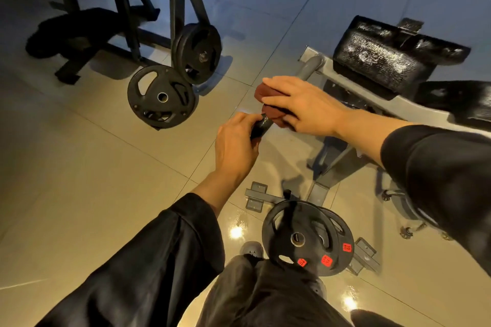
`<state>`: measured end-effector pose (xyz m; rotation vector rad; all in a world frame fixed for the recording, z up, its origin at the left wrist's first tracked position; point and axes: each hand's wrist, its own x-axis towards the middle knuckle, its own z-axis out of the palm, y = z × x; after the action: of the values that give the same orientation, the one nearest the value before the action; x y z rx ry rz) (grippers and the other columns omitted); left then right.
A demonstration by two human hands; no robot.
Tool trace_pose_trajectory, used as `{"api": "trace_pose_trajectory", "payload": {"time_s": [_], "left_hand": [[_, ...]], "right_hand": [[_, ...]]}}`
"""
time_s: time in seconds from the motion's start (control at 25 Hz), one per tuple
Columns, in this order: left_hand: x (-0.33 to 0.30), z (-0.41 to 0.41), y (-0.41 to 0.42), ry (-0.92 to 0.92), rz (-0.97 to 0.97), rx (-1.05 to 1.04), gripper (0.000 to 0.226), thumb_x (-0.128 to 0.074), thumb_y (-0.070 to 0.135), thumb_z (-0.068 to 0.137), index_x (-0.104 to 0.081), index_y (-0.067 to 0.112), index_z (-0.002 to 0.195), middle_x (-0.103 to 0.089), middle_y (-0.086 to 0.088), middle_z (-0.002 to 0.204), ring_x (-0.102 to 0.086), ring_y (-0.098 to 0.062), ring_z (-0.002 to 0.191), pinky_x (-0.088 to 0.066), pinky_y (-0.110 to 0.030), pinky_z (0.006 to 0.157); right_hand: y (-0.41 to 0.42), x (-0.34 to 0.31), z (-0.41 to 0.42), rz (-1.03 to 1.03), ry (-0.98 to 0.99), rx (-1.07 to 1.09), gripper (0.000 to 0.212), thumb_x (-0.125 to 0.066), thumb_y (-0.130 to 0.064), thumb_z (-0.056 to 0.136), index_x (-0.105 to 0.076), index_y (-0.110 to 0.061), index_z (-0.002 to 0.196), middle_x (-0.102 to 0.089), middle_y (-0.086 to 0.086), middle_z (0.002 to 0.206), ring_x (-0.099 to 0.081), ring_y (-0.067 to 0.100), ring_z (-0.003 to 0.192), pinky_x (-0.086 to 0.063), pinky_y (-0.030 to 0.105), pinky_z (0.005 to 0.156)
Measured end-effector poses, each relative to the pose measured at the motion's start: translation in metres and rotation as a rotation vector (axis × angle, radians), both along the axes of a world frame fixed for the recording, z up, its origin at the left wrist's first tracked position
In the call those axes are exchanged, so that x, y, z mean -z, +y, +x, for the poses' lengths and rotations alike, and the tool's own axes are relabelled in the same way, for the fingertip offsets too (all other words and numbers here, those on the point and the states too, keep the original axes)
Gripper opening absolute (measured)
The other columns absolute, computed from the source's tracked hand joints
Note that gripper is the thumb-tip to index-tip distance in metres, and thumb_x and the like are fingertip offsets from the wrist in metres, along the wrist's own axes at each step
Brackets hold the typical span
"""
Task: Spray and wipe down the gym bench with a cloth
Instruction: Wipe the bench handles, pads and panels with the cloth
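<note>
- The grey steel-framed gym bench with black padded vinyl cushions lies just beyond and to the outer side of your right hand; its pads shine as if wet, so judge the spraying done there.
- 2 black rubber weight plates with red labels sit on a post below both your hands, near your knees; keep your sleeves off them.
- Your right hand lies palm-down with fingers spread flat over the crumpled dark red cloth, pressing it down rather than gripping it.
- Your left hand is curled around a short black rubber-sleeved handle grip that juts from under the cloth.
- To do this step well, steady the grip firmly with the left hand, wrap the cloth around it, and twist along its full length, not just the top.
- No spray bottle is visible near either hand.
</note>
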<state>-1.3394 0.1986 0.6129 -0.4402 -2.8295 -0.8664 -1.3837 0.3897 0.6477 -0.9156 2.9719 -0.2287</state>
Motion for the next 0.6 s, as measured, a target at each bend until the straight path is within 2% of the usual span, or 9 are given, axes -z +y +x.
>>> {"api": "trace_pose_trajectory", "payload": {"time_s": [0.12, 0.24, 0.32, 0.44, 0.6], "left_hand": [[0.002, 0.000, 0.001, 0.021, -0.091, -0.034, 0.038, -0.074, 0.011, 0.080, -0.065, 0.020, 0.116, -0.066, 0.000, 0.106, -0.062, -0.022, 0.094, -0.048, -0.039, 0.084], [0.005, -0.001, 0.003, 0.007, -0.104, -0.078, 0.039, -0.073, 0.011, 0.081, -0.064, 0.022, 0.117, -0.066, 0.001, 0.106, -0.060, -0.020, 0.096, -0.047, -0.039, 0.085], [0.009, 0.003, 0.005, 0.012, -0.098, -0.103, 0.039, -0.073, 0.010, 0.080, -0.064, 0.021, 0.117, -0.065, -0.001, 0.105, -0.060, -0.021, 0.094, -0.049, -0.039, 0.082], [0.017, 0.013, 0.006, 0.021, -0.090, -0.139, 0.038, -0.072, 0.009, 0.082, -0.063, 0.019, 0.118, -0.064, -0.002, 0.105, -0.058, -0.021, 0.093, -0.052, -0.036, 0.073], [0.021, 0.019, 0.008, 0.042, -0.103, -0.169, 0.041, -0.073, 0.008, 0.081, -0.062, 0.017, 0.119, -0.063, -0.003, 0.107, -0.056, -0.022, 0.094, -0.047, -0.031, 0.067]], "right_hand": [[0.008, -0.014, -0.019, 0.004, -0.029, 0.035, 0.051, -0.059, -0.006, 0.088, -0.051, -0.015, 0.139, -0.031, 0.010, 0.155, -0.019, 0.029, 0.145, -0.017, 0.040, 0.118], [0.000, -0.006, -0.014, -0.207, -0.048, 0.230, 0.050, -0.053, 0.003, 0.087, -0.055, -0.010, 0.135, -0.034, 0.012, 0.152, -0.023, 0.031, 0.142, -0.016, 0.037, 0.117], [-0.015, 0.008, 0.007, -0.327, 0.001, 0.303, 0.044, -0.055, 0.001, 0.090, -0.055, -0.007, 0.134, -0.039, 0.013, 0.148, -0.029, 0.031, 0.138, -0.022, 0.038, 0.116], [-0.028, 0.016, 0.028, -0.311, 0.082, 0.121, 0.034, -0.063, 0.001, 0.087, -0.063, 0.001, 0.120, -0.053, 0.017, 0.131, -0.045, 0.033, 0.124, -0.038, 0.040, 0.106], [-0.008, 0.003, 0.004, -0.147, 0.077, 0.027, 0.041, -0.064, -0.001, 0.084, -0.063, -0.012, 0.124, -0.054, 0.008, 0.132, -0.044, 0.028, 0.124, -0.036, 0.038, 0.104]]}}
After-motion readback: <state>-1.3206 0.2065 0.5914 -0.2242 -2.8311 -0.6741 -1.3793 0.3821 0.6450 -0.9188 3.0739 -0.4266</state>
